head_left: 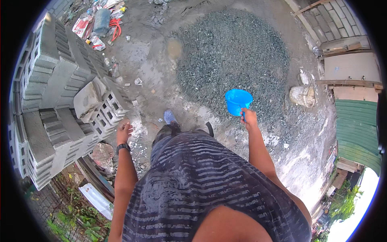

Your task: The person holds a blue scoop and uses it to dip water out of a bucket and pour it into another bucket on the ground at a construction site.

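Observation:
My right hand (249,118) is closed around the handle of a bright blue plastic dipper (234,108). The dipper is held out over the near edge of a broad pile of grey gravel (229,52); no contents can be made out inside it. My left hand (124,130), with a dark watch on its wrist, hangs at my left side holding nothing, its fingers loosely bent and apart. Nearest to it are stacked grey hollow concrete blocks (115,105). A pale worn sack (89,101) rests against these blocks.
A dirty whitish bucket (301,97) lies right of the gravel. Farther right stand green corrugated sheeting (354,129) and boards. Litter and an orange hose (116,29) lie at the far left. Small rubble dots the ground around my foot (169,117).

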A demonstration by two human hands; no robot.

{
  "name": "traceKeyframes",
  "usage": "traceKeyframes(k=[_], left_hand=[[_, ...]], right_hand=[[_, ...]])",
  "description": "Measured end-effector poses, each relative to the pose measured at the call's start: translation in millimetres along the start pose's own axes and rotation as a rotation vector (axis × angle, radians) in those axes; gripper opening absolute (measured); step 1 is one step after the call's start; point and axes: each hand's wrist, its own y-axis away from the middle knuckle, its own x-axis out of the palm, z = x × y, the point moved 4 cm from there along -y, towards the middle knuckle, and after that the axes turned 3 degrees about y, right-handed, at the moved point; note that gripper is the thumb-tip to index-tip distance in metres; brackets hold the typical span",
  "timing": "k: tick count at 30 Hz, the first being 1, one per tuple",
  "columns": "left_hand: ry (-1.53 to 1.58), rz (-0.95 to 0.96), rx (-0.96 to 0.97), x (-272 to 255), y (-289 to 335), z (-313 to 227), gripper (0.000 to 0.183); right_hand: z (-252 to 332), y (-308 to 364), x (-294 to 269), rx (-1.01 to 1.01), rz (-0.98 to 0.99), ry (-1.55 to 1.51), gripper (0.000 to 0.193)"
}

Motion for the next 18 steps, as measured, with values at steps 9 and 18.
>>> traceKeyframes(k=[9, 18], left_hand=[[-0.288, 0.142, -0.261, 30.7, 88.9, 142.9, 0.036], [-0.138, 0.094, -0.208, 62.2, 133.9, 147.3, 0.034]], right_hand=[[23.1, 30.2, -59.3, -0.225, 0.128, -0.409, 0.015], [-103.2, 51.9, -131.3, -0.117, 0.054, -0.228, 0.019]])
